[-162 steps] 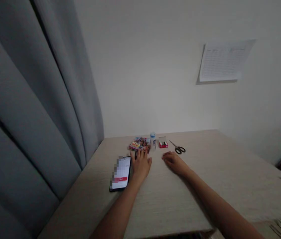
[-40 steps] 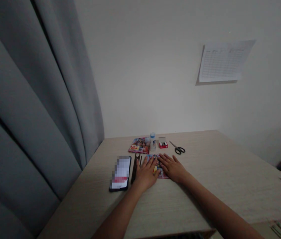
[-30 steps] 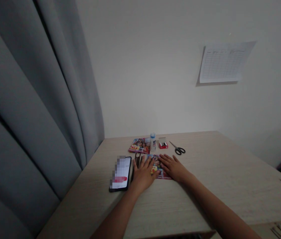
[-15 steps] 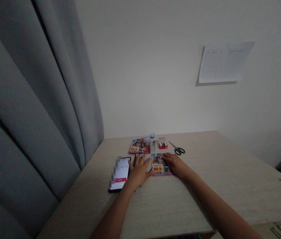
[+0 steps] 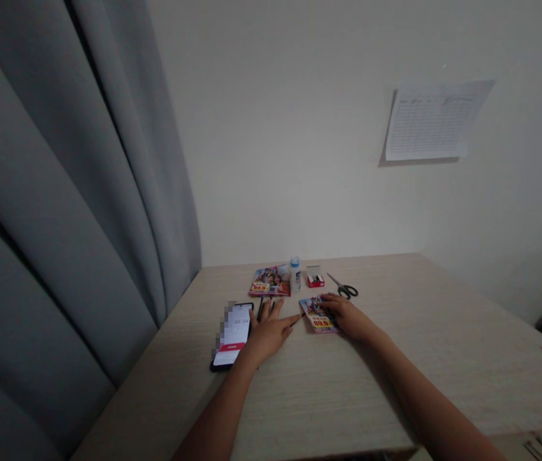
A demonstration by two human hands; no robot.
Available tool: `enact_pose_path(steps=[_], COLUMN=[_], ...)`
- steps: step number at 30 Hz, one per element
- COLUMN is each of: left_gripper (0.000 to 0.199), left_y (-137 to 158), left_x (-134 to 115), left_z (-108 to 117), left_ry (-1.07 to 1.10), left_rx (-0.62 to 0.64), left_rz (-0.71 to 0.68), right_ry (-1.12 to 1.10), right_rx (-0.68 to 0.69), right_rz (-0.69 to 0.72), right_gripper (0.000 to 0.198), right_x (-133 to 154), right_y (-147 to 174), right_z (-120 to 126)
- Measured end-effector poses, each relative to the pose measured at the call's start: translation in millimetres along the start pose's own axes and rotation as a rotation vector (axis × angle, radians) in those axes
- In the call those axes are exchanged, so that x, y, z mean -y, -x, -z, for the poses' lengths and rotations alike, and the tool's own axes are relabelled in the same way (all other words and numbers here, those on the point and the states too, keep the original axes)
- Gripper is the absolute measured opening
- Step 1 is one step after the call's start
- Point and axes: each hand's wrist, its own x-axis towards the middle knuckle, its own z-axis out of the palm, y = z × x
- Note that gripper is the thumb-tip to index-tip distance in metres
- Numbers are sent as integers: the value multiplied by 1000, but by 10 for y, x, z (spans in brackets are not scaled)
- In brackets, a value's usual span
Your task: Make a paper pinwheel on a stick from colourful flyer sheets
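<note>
My left hand [image 5: 270, 334] lies flat on the table with fingers spread, over dark slim sticks [image 5: 261, 308] that look like pens. Its index finger points at the left edge of a colourful printed leaflet [image 5: 318, 315] marked 89.9. A small dark tip shows between index finger and thumb; I cannot make out what it is. My right hand [image 5: 350, 317] grips the leaflet's right side from above, thumb hidden. The leaflet sits at a slant, its left edge seeming slightly raised. Just left of my left hand lies a phone [image 5: 233, 336] with a timer on its lit screen.
Farther back lie a similar stack of leaflets [image 5: 271, 280], a clear bottle with a blue cap [image 5: 295, 275], an open small red box [image 5: 316, 280] and black-handled scissors [image 5: 345, 289]. A grey curtain [image 5: 83, 192] hangs along the left table edge; a wall stands behind.
The leaflet has shifted right and turned at a slant under my right hand. My left index finger has stretched out to the right. The other things stay where they were.
</note>
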Motion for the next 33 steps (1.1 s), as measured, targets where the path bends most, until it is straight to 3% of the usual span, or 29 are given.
enact_pose_path(steps=[8,20,28,33], left_gripper=[38,17,21,30], left_y=[8,-58,-65,-77], left_x=[-1,76,70,-34], left_z=[70,12,-10,26], left_ry=[-111,-167,-230,-154], left_rx=[-146,-337,-416,-425], left_rz=[-8,66,103,118], right_ry=[47,112,141,164], right_rx=[-22,-38,-53,-112], right_rz=[-24,-13,-6,28], right_gripper=[41,45,45,44], right_x=[93,101,206,273], right_y=[35,58,53,18], right_z=[82,34,-24,-35])
